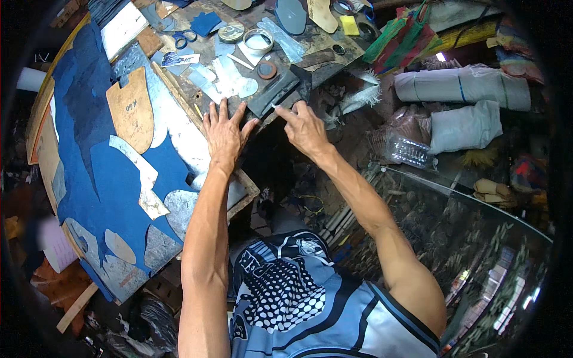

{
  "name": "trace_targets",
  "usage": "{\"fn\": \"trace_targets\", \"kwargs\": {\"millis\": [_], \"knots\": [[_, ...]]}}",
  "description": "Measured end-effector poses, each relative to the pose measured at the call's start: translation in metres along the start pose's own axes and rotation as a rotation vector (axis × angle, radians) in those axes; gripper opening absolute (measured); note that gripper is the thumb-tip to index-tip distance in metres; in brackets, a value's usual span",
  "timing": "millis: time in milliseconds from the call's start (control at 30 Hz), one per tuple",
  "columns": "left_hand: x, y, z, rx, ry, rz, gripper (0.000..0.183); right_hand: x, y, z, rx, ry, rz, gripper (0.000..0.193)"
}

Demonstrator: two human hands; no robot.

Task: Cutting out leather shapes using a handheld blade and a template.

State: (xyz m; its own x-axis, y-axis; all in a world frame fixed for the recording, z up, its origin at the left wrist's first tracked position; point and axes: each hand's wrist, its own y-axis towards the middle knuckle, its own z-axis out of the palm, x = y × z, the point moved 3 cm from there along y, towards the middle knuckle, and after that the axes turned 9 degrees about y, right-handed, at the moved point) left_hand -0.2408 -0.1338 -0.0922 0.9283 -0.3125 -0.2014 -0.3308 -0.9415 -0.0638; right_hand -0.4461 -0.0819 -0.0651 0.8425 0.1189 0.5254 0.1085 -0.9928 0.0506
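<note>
My left hand (pixel 225 134) lies with its fingers spread on the edge of the wooden workbench (pixel 206 116), holding nothing. Just right of its fingertips is a dark flat block (pixel 273 92) at the bench edge. My right hand (pixel 304 128) is closed at the block's near corner. A small pale tip shows at its fingers, too small to name. Beyond my left hand lie pale, thin cut pieces (pixel 236 77). A round brown disc (pixel 267 70) sits by the block's far end.
Blue sheet material (pixel 77 137) covers the left board, with a tan template (pixel 131 110) on it. Blue-handled scissors (pixel 184 39), a round tin (pixel 231 33) and a white roll of tape (pixel 258 40) lie farther back. Wrapped rolls (pixel 462 86) are at right.
</note>
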Motion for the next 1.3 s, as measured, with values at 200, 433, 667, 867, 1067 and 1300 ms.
{"fn": "trace_targets", "kwargs": {"millis": [200,433,667,867,1067,1300], "knots": [[-0.001,-0.004,0.002,-0.054,-0.018,0.017,0.06,-0.002,-0.002,0.0,-0.024,-0.011,0.002,0.045],[0.008,-0.004,0.008,-0.042,-0.007,-0.051,0.059,0.011,0.003,0.007,0.027,-0.073,-0.009,0.037],[-0.008,0.0,0.016,-0.14,-0.043,-0.043,0.062,-0.026,0.006,-0.006,-0.074,-0.044,0.036,0.043],[-0.01,0.002,0.017,-0.122,-0.053,-0.036,0.061,-0.011,0.001,-0.002,-0.022,-0.027,0.08,0.044],[0.01,-0.001,0.016,-0.095,0.003,0.007,0.064,0.007,0.004,0.013,0.01,0.025,0.06,0.04],[0.004,-0.007,0.012,-0.248,-0.183,-0.05,0.062,0.021,0.015,-0.001,0.089,-0.121,0.06,0.046]]}}
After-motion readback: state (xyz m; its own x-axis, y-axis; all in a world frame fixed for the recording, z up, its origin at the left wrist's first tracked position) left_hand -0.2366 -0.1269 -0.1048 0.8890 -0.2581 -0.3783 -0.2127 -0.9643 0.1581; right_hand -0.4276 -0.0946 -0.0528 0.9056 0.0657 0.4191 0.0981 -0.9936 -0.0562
